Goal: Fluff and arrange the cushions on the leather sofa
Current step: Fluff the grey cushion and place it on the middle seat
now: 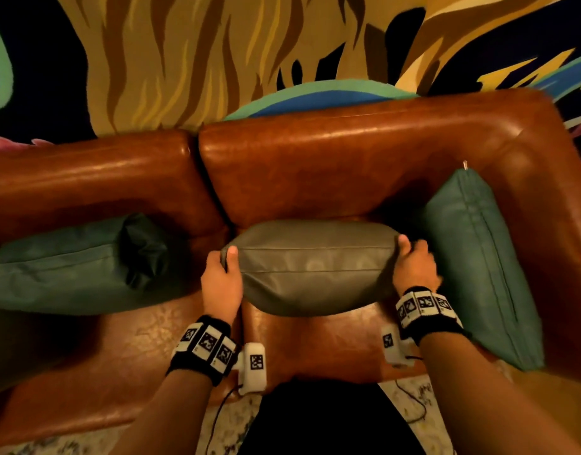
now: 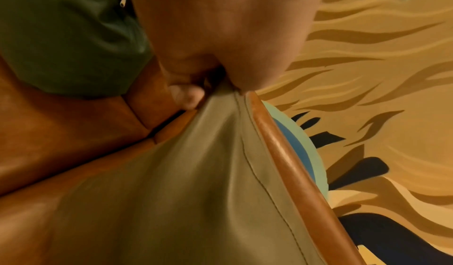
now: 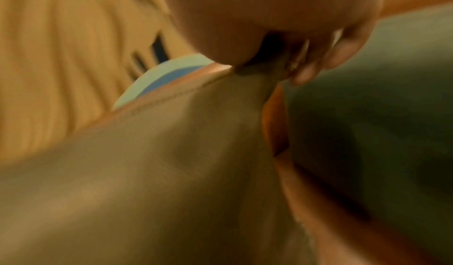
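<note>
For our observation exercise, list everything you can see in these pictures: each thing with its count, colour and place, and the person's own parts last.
Sofa: one, brown leather, across the middle, in front of the wall.
Grey cushion: one, grey, mid-seat against the backrest, held at both ends.
Green cushions: two, dark green; one lying on the seat at left, one propped against the right armrest.
Mural: one, tan, brown, blue and black, on the wall behind the sofa.
Rug: one, pale and patterned, on the floor by the sofa front.
Wristbands: two, black with white markers, one on each wrist.
Left hand: grip on the grey cushion's left end.
Right hand: grip on its right end.
</note>
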Motion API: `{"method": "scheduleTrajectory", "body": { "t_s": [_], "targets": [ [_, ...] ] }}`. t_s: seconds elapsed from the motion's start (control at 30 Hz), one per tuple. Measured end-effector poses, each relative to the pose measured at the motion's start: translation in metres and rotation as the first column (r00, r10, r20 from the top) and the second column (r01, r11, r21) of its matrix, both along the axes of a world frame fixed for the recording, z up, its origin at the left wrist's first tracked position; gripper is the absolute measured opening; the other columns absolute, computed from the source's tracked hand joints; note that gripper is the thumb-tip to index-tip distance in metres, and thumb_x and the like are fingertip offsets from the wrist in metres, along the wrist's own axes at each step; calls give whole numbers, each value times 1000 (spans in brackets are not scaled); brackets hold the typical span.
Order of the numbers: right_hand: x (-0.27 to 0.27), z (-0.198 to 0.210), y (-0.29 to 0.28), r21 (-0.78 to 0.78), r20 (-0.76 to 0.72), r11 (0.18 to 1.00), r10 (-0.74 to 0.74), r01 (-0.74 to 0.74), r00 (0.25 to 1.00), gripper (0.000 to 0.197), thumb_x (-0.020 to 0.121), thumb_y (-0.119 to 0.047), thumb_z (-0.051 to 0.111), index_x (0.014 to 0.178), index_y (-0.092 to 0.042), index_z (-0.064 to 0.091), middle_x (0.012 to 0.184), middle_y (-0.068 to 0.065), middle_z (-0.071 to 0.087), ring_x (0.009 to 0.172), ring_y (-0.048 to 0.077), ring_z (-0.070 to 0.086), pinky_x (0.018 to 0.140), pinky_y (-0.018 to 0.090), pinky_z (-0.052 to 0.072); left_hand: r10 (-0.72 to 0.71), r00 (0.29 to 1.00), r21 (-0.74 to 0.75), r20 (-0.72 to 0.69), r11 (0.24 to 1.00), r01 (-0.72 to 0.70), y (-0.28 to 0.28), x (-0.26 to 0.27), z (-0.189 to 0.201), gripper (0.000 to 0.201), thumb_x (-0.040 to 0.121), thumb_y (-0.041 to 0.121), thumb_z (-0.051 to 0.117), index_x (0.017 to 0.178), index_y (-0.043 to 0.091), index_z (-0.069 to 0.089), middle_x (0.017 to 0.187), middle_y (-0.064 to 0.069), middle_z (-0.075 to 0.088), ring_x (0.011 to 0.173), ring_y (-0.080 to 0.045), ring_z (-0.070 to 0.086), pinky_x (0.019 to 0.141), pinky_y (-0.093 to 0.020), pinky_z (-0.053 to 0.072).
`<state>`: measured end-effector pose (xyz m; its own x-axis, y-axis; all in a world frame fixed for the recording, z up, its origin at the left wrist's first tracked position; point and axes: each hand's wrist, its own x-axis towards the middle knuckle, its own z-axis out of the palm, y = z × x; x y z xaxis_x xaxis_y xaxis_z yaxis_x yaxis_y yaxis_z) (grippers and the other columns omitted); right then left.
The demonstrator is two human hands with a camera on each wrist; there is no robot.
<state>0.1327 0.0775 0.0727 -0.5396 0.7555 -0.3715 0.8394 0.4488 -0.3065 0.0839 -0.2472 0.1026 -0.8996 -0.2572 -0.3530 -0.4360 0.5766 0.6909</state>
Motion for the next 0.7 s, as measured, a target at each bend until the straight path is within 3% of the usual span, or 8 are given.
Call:
{"method": "scheduleTrajectory", "body": {
  "t_s": [0.03, 0.13, 0.2, 0.3, 0.43, 0.53, 0.63, 0.7],
  "targets": [
    [-2, 4, -1, -107, -83, 993, -59, 50, 995, 52, 103, -53, 35, 107, -5, 56, 113, 28, 62, 108, 44, 58, 90, 48, 43, 6, 1000, 11, -27, 1000, -5, 8, -2, 3, 40, 104, 40, 44, 95, 2, 54, 87, -15, 61, 93, -39, 62, 74, -35, 38],
    [0, 26, -1, -151, -344, 980, 67, -125, 937, 50, 100, -49, 49, 73, -7, 47, 68, 13, 56, 70, 33, 54, 67, 38, 37, -56, 981, -45, -184, 998, 48, 9, -6, 12, 36, 104, 36, 45, 95, 3, 55, 83, -21, 64, 84, -44, 63, 68, -38, 39],
    [0, 38, 13, -108, -397, 982, 101, -155, 912, 55, 99, -48, 52, 67, -4, 45, 60, 8, 48, 66, 31, 46, 64, 37, 31, -49, 958, -101, -284, 995, 21, -6, -13, 22, 35, 104, 34, 46, 97, 3, 59, 84, -24, 65, 81, -43, 63, 66, -38, 38],
    [-3, 51, 26, -149, -453, 984, 19, -96, 892, 58, 98, -50, 53, 68, -1, 46, 60, 11, 48, 67, 33, 46, 66, 38, 34, -116, 958, -67, -264, 992, 102, -26, -16, 29, 34, 104, 37, 45, 96, 8, 60, 80, -9, 62, 76, -26, 59, 68, -30, 36],
    [-25, 84, 12, -235, -575, 947, 48, -220, 817, 52, 92, -45, 64, 64, -10, 40, 57, 1, 37, 57, 14, 33, 60, 35, 32, -45, 989, 169, -140, 983, 69, -45, -7, 27, 31, 104, 37, 49, 87, 14, 61, 69, -9, 57, 56, -17, 57, 55, -30, 47],
    [-41, 124, -19, -274, -711, 891, 66, -361, 701, 44, 85, -36, 76, 65, -16, 41, 59, -3, 34, 56, 4, 31, 57, 27, 34, -116, 988, 240, 104, 967, 88, -78, 14, 9, 27, 101, 27, 56, 84, 8, 64, 64, -14, 58, 50, -11, 59, 48, -19, 50],
    [-35, 152, -77, -179, -794, 781, 244, -598, 557, 41, 81, -31, 80, 69, -22, 42, 62, -9, 35, 58, 4, 33, 57, 25, 32, -232, 900, 210, 369, 964, 162, -112, 40, -22, 15, 99, 19, 59, 85, 19, 65, 85, -30, 64, 66, -31, 63, 59, -42, 56],
    [-13, 147, -116, -47, -770, 617, 478, -785, 422, 35, 84, -33, 74, 74, -24, 42, 67, -10, 38, 61, 9, 40, 59, 30, 34, -241, 884, 156, 401, 969, 193, -120, 49, -28, 14, 103, 19, 53, 98, 17, 65, 95, -27, 67, 76, -38, 68, 65, -53, 60]
  ]
}}
